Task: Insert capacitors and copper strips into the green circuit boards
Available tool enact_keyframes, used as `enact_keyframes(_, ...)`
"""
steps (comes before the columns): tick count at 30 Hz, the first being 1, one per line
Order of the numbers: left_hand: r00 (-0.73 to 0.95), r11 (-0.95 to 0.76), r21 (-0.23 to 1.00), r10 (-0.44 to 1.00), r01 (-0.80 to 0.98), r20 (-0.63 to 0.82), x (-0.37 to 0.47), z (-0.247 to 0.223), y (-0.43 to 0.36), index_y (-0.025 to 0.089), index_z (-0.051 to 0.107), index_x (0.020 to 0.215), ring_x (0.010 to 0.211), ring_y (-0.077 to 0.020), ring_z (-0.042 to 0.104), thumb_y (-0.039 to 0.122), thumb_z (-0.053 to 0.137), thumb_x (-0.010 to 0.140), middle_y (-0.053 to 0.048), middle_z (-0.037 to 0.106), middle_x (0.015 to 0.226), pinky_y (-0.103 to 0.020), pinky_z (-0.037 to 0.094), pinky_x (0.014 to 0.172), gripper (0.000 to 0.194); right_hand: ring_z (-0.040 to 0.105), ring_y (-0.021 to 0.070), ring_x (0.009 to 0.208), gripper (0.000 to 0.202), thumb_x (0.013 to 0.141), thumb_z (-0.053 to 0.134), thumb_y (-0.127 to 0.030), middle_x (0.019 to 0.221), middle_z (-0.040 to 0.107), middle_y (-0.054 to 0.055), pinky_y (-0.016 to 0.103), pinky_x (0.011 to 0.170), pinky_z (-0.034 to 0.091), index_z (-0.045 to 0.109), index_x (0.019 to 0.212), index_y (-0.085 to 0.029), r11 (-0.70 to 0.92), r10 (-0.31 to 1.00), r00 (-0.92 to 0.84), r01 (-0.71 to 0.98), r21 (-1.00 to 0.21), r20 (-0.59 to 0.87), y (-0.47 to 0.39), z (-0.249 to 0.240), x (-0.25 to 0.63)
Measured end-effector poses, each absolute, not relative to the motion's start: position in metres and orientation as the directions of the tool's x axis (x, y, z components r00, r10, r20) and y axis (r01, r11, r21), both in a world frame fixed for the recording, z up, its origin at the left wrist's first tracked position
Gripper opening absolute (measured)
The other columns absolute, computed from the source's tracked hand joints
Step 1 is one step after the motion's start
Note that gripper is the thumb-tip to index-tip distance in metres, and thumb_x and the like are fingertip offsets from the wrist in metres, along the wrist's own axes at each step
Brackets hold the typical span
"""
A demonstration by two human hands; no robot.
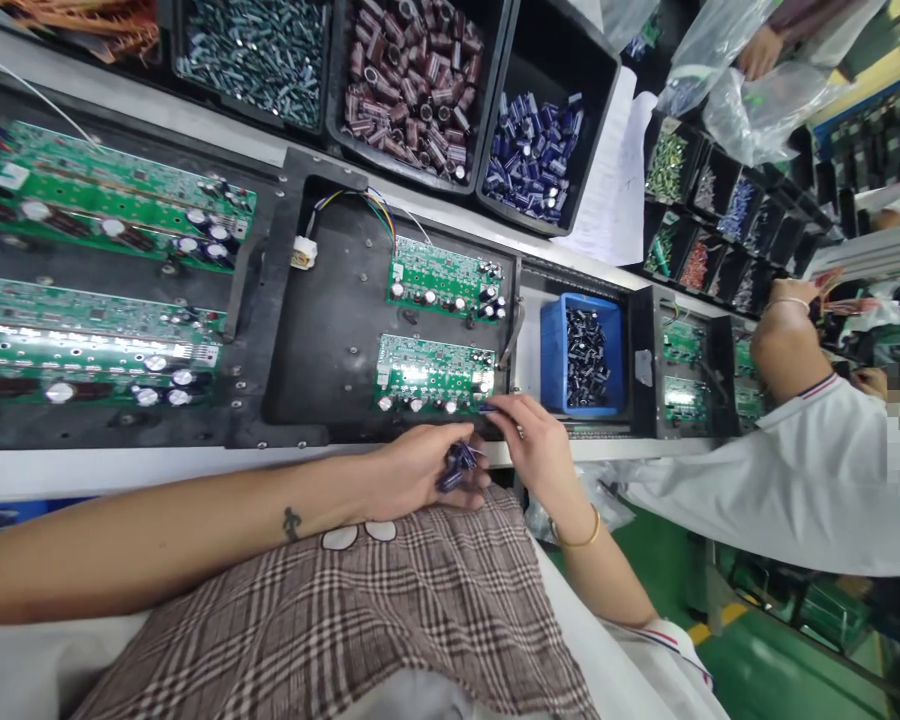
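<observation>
Several dark blue capacitors lie cupped in my left hand, its fingers curled around them just below the black tray. My right hand pinches a single blue capacitor at the lower right corner of the nearer green circuit board. Whether its leads touch the board is too small to tell. Round silver-topped capacitors line that board's lower edge. Behind it in the same tray sits a second green circuit board, with capacitors along its front edge and at its right end.
Black bins of brown capacitors, blue capacitors and small dark parts stand behind the line. A blue box of dark capacitors is right of the tray. Larger boards lie left. A co-worker's arm reaches in at right.
</observation>
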State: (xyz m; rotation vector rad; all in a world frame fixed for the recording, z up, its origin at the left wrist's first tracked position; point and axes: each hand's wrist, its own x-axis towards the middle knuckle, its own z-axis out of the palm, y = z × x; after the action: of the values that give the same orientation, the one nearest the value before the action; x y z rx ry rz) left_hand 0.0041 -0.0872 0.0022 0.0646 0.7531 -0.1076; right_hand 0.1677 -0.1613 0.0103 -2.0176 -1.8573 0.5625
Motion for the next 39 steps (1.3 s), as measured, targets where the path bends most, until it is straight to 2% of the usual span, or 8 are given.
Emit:
enact_keyframes(5,0.717,0.99,0.043,-0.066,0.133,-0.693,0.001,-0.003,-0.085,0.009,0.059,0.092,0.067,-0.0145,0.06,0.015,0.045,0.089,-0.007,0.06,0.075,-0.028,0.052,0.062,0.015,0.067,0.0171,0.091,0.023,0.096,0.048,-0.024,0.102,0.069,0.006,0.028,0.081,0.054,0.065,0.111,-0.021,-0.072,0.996,0.042,0.903,-0.423,-0.081,-0.156,-0.009,0.174)
enact_keyframes(11,0.703,0.98,0.073,-0.082,0.187,-0.706,-0.003,-0.001,-0.084,0.015,0.055,0.092,0.047,-0.0069,0.046,0.026,0.055,0.088,-0.002,0.055,0.069,-0.015,0.024,0.038,0.012,0.064,0.0191,0.098,0.03,0.096,0.043,-0.019,0.112,0.067,0.009,0.032,0.085,0.053,0.062,0.12,-0.02,0.07,0.995,-0.088,0.936,-0.345,-0.038,-0.161,-0.014,0.179)
enact_keyframes(15,0.665,0.98,0.153,0.03,0.127,-0.746,-0.004,0.002,-0.087,0.016,0.056,0.096,0.051,-0.0063,0.047,0.023,0.058,0.087,0.001,0.051,0.072,-0.015,0.028,0.04,0.012,0.061,0.0231,0.104,0.038,0.095,0.041,-0.016,0.119,0.065,0.011,0.04,0.09,0.052,0.056,0.13,-0.021,0.212,0.972,-0.231,0.934,-0.287,-0.034,-0.166,-0.018,0.183)
enact_keyframes(18,0.669,0.988,0.133,0.051,0.072,-0.742,-0.003,0.001,-0.088,0.015,0.055,0.095,0.051,-0.0058,0.046,0.024,0.053,0.091,0.002,0.048,0.071,-0.015,0.029,0.041,0.009,0.06,0.0218,0.107,0.039,0.096,0.044,-0.018,0.12,0.065,0.008,0.04,0.094,0.051,0.053,0.133,-0.025,0.126,0.991,-0.134,0.923,-0.363,0.002,-0.168,-0.003,0.175)
enact_keyframes(23,0.686,0.986,0.122,0.009,0.117,-0.728,0.007,-0.003,-0.088,0.015,0.048,0.077,0.04,-0.0028,0.03,0.039,0.051,0.094,0.006,0.038,0.056,-0.014,0.018,0.038,0.029,0.059,0.0182,0.111,0.039,0.094,0.051,-0.022,0.122,0.064,0.005,0.036,0.098,0.05,0.052,0.132,-0.028,0.039,0.997,-0.073,0.82,-0.571,-0.037,-0.173,0.03,0.158)
enact_keyframes(29,0.721,0.985,0.087,-0.047,0.147,-0.691,0.013,-0.002,-0.091,0.012,0.057,0.101,0.062,-0.0143,0.059,0.03,0.046,0.094,-0.006,0.06,0.074,-0.027,0.049,0.058,0.023,0.066,0.0173,0.097,0.025,0.096,0.047,-0.021,0.107,0.068,0.007,0.031,0.088,0.054,0.065,0.111,-0.022,-0.106,0.991,0.133,0.889,-0.446,0.03,-0.162,0.003,0.178)
enact_keyframes(33,0.705,0.976,0.144,-0.013,0.163,-0.709,0.009,0.0,-0.09,0.011,0.06,0.107,0.072,-0.0168,0.064,0.026,0.051,0.088,-0.012,0.067,0.084,-0.028,0.051,0.07,0.026,0.067,0.0178,0.094,0.025,0.096,0.046,-0.022,0.105,0.07,0.006,0.029,0.084,0.054,0.066,0.11,-0.022,-0.09,0.996,0.091,0.921,-0.379,-0.016,-0.152,-0.014,0.189)
enact_keyframes(39,0.716,0.97,0.124,-0.064,0.207,-0.695,0.006,0.005,-0.086,0.01,0.059,0.103,0.075,-0.0185,0.065,0.024,0.05,0.086,-0.013,0.069,0.087,-0.027,0.049,0.067,0.024,0.068,0.0173,0.092,0.023,0.096,0.047,-0.027,0.104,0.071,0.004,0.028,0.083,0.054,0.066,0.109,-0.023,-0.076,0.997,0.067,0.926,-0.37,-0.035,-0.147,-0.01,0.19)
